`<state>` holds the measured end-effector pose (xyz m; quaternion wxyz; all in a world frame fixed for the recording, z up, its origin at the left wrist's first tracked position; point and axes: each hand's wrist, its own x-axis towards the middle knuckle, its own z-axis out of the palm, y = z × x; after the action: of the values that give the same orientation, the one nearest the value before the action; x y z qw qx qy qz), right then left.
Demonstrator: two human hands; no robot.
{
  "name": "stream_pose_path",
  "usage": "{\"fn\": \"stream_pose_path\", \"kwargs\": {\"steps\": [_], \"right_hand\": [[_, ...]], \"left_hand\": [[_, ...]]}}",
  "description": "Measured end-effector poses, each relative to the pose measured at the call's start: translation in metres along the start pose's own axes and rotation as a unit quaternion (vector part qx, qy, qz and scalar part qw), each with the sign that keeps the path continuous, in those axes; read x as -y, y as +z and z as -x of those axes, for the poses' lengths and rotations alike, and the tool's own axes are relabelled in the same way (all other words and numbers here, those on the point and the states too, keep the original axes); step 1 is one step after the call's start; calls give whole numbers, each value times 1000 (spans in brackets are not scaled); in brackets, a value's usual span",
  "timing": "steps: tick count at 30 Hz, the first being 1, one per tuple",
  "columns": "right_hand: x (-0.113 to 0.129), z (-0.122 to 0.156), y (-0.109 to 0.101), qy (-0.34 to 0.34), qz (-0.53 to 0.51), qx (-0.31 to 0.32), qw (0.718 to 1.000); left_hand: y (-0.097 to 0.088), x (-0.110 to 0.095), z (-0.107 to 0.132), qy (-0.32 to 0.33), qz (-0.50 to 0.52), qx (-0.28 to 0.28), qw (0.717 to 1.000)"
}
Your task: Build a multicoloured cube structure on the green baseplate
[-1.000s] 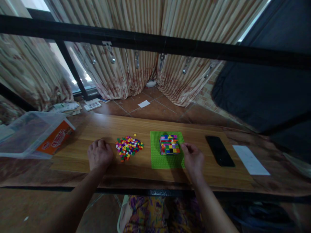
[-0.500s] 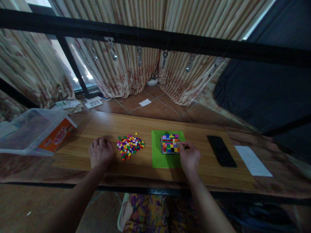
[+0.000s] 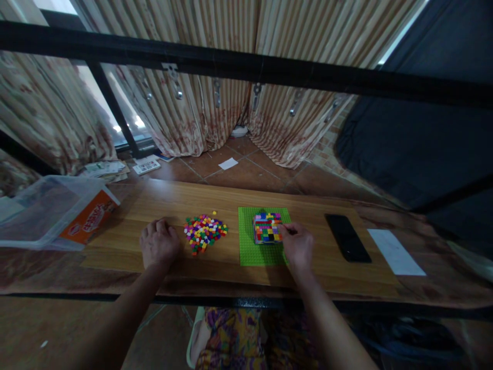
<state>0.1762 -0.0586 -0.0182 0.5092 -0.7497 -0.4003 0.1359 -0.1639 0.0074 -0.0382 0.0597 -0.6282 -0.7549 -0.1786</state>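
Note:
A multicoloured block of small toy bricks (image 3: 266, 231) stands on a green studded baseplate (image 3: 248, 256). My right hand (image 3: 297, 245) is at the block's right edge, thumb and fingertips pinched together. Whatever may be between those fingertips is too small to make out. My left hand (image 3: 158, 243) rests on the wooden board, its fingers curled in loosely and nothing visible in them. Just right of it lies a pile of loose toy bricks (image 3: 204, 232) in many colours, with one yellow brick (image 3: 214, 213) apart at the back.
A clear plastic bin (image 3: 46, 190) with an orange label is at the far left. Right of the baseplate lie a black phone-like slab (image 3: 348, 239) and a white sheet (image 3: 396, 252) on the wooden board (image 3: 231, 272) and cloth. A black bar (image 3: 239, 64) crosses above.
My right fingertips have shifted slightly at the block's right edge. The left hand stays in place. The whole view has moved a little.

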Motion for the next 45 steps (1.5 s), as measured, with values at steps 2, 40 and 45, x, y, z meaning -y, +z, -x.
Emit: {"fn": "stream_pose_path", "kwargs": {"steps": [2,40,45], "right_hand": [[-4,-1,1,32,-67,16,997],[40,55,109,-265,97,252,926],[37,58,104,-272,111,264,919]], "left_hand": [[-1,-1,0,-4,-2,0,1000],[2,0,4,-8,12,-3,1000],[1,-1,4,-11,11,-2,1000]]}}
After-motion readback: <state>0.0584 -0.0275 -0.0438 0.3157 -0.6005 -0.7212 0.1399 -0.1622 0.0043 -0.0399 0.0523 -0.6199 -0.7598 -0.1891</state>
